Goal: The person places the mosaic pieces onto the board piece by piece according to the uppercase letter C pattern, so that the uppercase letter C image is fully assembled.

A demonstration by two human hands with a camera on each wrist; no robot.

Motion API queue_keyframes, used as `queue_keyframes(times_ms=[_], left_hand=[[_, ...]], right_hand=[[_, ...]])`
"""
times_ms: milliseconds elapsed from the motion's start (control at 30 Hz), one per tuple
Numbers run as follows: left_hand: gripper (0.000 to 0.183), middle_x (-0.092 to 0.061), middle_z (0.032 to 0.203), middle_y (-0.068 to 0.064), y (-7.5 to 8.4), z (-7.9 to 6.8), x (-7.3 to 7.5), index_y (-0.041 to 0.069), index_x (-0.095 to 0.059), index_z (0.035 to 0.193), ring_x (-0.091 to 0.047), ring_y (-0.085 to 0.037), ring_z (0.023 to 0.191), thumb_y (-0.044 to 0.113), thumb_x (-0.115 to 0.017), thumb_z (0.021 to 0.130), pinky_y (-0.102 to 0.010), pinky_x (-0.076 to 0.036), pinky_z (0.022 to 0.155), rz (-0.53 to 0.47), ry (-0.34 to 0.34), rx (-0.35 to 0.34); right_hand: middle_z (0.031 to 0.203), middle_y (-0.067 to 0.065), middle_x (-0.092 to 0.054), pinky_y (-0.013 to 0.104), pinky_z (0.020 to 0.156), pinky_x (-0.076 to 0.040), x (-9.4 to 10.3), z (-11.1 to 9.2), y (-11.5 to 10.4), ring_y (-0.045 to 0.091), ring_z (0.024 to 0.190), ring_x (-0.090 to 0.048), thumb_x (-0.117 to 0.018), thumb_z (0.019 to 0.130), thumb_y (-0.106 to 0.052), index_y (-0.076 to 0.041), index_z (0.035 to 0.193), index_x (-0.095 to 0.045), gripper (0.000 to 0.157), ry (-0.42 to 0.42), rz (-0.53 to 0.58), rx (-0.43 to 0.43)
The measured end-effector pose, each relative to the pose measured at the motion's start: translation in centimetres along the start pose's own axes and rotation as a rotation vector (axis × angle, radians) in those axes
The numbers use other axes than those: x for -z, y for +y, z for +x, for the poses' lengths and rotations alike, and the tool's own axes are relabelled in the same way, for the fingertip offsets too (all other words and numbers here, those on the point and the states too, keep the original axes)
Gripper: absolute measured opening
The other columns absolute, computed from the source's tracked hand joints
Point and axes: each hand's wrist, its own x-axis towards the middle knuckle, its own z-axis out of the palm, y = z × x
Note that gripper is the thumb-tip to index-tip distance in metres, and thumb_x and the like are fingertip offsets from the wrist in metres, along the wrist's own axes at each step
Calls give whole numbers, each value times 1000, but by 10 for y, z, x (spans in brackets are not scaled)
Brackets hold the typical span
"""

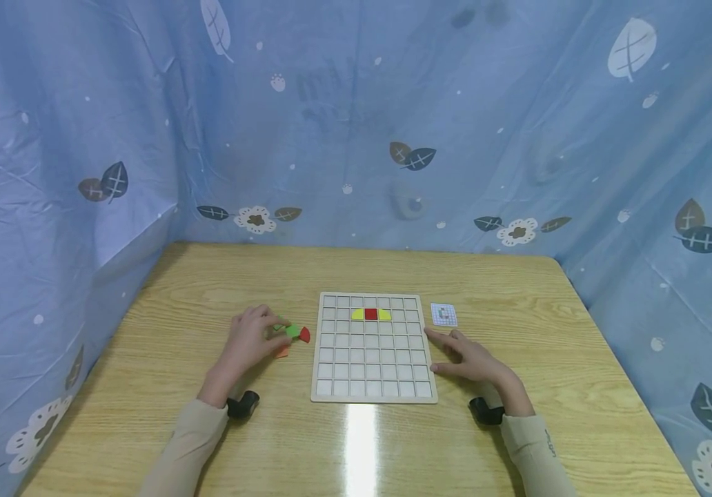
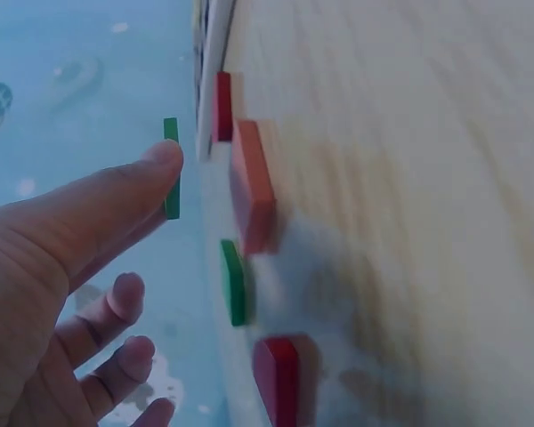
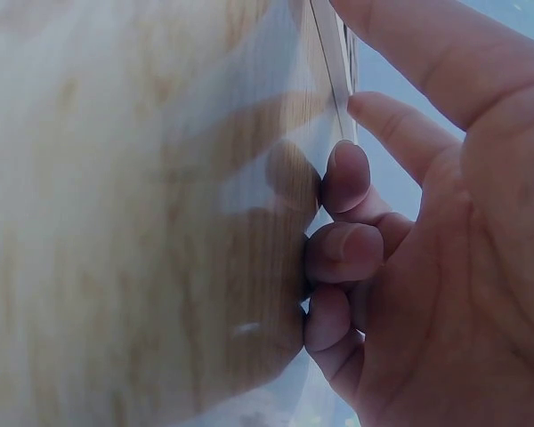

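Left of the board, my left hand (image 1: 249, 339) pinches a thin green tile (image 2: 172, 205) between thumb and forefinger, raised above the table, its other fingers loosely bent. Below it lie an orange tile (image 2: 254, 191), a second green tile (image 2: 234, 283), a red tile (image 2: 222, 107) and a darker red piece (image 2: 278, 378). My right hand (image 1: 469, 359) rests on the table, thumb and forefinger touching the right edge of the white gridded board (image 1: 374, 399). In the board's second row a red square (image 1: 371, 314) sits between two yellow curved-edge pieces (image 1: 358, 315).
A small card (image 1: 443, 315) with a grid and a coloured pattern lies right of the board. The wooden table (image 1: 244, 269) is enclosed at the back and sides by a blue leaf-print curtain (image 1: 343, 138). Black wrist devices (image 1: 243, 405) sit at both cuffs.
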Motion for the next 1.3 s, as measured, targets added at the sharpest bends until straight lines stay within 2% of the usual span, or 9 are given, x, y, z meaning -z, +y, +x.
queue_keyframes(times_ms=[300,567,767,967,1300], left_hand=[[28,-51,81,-1,16,13,-6,24,-72,100,-39,-16,77,35,-76,75,-49,-31,82,-1,-33,-43],[27,-55,89,0,30,22,-12,28,-72,101,-44,-18,85,37,-75,76,-51,-32,87,7,-51,-66],[28,-54,88,1,40,29,-18,27,-72,101,-45,-18,85,36,-75,75,-53,-32,89,-5,-78,-108],[27,-54,89,2,51,37,-25,27,-72,101,-43,-16,86,35,-75,76,-51,-31,90,-29,-114,-112],[26,-55,89,2,64,52,-36,28,-72,102,-41,-15,84,35,-74,77,-48,-33,87,-14,-158,-139]], right_hand=[[83,3,-40,22,58,-26,0,0,-1,11,67,-30,-66,84,-37,-13,143,-37,71,2,-15,7],[82,4,-40,22,57,-24,0,0,-1,11,65,-29,-66,84,-37,-13,143,-37,71,2,-20,9],[83,3,-40,22,57,-25,1,0,-2,11,66,-29,-67,84,-37,-13,143,-37,70,1,-22,11],[83,3,-40,21,57,-25,1,0,-3,10,66,-29,-67,84,-37,-12,143,-37,71,1,-27,14],[83,3,-41,21,57,-26,1,0,-3,11,66,-30,-67,84,-37,-12,143,-37,70,3,-28,16]])
